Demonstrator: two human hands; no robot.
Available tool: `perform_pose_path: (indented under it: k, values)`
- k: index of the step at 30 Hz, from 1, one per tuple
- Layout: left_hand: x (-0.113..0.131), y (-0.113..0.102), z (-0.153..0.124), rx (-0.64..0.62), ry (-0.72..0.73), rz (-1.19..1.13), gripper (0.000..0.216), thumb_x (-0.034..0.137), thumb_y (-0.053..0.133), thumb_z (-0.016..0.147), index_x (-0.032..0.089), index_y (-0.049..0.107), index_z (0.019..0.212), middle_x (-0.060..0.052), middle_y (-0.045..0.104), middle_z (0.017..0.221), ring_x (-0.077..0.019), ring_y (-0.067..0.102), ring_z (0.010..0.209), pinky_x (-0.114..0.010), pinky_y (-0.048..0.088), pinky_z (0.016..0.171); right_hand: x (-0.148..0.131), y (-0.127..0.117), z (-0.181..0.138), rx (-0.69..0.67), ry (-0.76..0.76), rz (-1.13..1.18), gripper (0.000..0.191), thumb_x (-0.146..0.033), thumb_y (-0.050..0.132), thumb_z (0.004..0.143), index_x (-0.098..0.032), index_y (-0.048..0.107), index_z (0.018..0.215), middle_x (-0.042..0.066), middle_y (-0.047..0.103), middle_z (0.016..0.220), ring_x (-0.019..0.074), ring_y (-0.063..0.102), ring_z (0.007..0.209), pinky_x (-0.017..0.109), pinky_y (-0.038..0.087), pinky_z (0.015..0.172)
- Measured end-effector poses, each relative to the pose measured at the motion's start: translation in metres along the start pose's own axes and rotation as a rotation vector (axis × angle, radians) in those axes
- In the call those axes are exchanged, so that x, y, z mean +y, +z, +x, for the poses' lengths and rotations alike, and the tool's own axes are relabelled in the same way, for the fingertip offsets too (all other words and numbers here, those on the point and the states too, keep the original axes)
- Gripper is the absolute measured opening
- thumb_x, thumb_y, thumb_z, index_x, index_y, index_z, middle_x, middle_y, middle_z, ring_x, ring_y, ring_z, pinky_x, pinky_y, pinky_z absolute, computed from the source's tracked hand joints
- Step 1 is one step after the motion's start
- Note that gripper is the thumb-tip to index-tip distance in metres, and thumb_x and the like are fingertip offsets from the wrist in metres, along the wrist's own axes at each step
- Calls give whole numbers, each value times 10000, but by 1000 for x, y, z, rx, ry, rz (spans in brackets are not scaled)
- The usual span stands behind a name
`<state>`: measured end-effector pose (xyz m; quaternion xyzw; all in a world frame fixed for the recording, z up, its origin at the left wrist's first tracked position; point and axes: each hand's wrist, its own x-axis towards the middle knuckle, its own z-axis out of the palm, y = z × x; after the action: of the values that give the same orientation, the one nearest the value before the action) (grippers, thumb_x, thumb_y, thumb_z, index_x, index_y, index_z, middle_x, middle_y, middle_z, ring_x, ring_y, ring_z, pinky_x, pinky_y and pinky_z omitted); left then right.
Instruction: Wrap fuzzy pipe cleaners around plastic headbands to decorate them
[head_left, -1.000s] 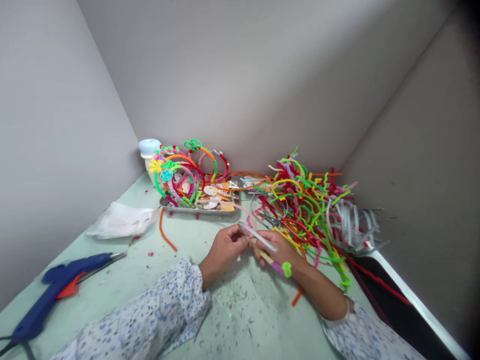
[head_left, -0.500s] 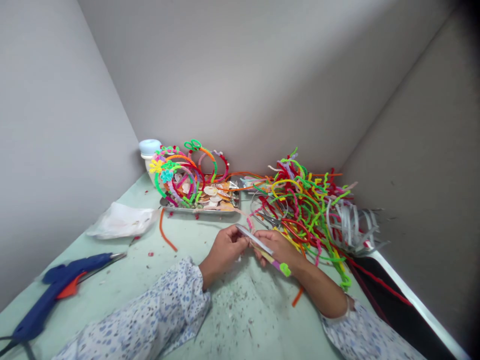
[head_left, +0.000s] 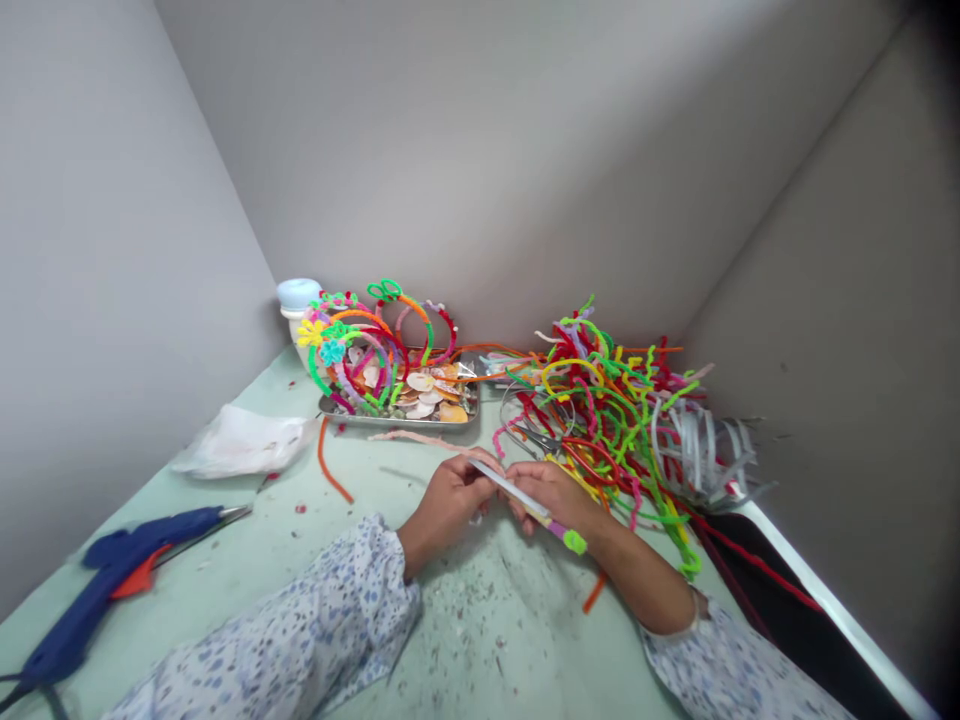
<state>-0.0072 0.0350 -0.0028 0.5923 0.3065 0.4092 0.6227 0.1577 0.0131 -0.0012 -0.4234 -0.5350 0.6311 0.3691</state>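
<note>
Between my two hands is a white headband (head_left: 517, 492), tilted down to the right. Its lower end is wrapped in yellow and purple pipe cleaner and tipped with a bright green tuft (head_left: 574, 541). My left hand (head_left: 454, 497) is closed around the upper part. The fingers of my right hand (head_left: 553, 488) are closed on the band's middle. A pale pink pipe cleaner (head_left: 420, 440) reaches out to the left from behind my left hand. My fingertips partly hide where the pink strand meets the band.
Finished headbands (head_left: 360, 350) lean on a metal tray (head_left: 405, 423) of round pieces. A tangle of pipe cleaners (head_left: 607, 400), scissors (head_left: 541, 438) and bare bands (head_left: 701, 450) lie right. A blue glue gun (head_left: 112, 580), a plastic packet (head_left: 244, 440) and an orange pipe cleaner (head_left: 330, 465) lie left.
The pale pink pipe cleaner's loose end has swung left and down, from over the tray's edge to the table in front of it. Both hands stay nearly in place on the headband.
</note>
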Motion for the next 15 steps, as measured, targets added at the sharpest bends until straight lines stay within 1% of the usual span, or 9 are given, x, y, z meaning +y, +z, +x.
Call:
perform_pose_path:
  k: [4, 8, 12, 15]
  values:
    - [-1, 1, -1, 4, 23, 2, 48, 190, 583, 723, 145, 568, 715, 37, 492, 525, -71, 428, 435, -200, 327, 439, 2, -2, 1, -3, -2, -17, 173, -303, 528, 761, -164, 549, 659, -34, 555, 503, 82, 501, 374, 184, 358, 386]
    - [0, 2, -2, -8, 45, 31, 42, 180, 583, 725, 147, 569, 703, 33, 499, 547, -70, 422, 456, -203, 332, 461, 2, -3, 1, -11, 2, -24, 143, -265, 514, 754, -169, 545, 652, -36, 555, 493, 87, 503, 377, 186, 372, 389]
    - [-2, 1, -2, -1, 52, 63, 83, 216, 580, 756, 147, 562, 713, 32, 502, 552, -64, 414, 446, -203, 329, 462, 2, -3, 2, -11, 8, 2, 145, -278, 523, 750, -168, 542, 657, -36, 557, 500, 87, 507, 372, 184, 372, 381]
    - [-6, -1, -2, -9, 35, 64, 109, 252, 582, 774, 147, 558, 761, 23, 527, 578, -65, 429, 449, -203, 336, 463, 3, -3, 2, 12, 16, 30, 166, -307, 531, 759, -167, 543, 671, -37, 555, 505, 84, 504, 361, 181, 359, 369]
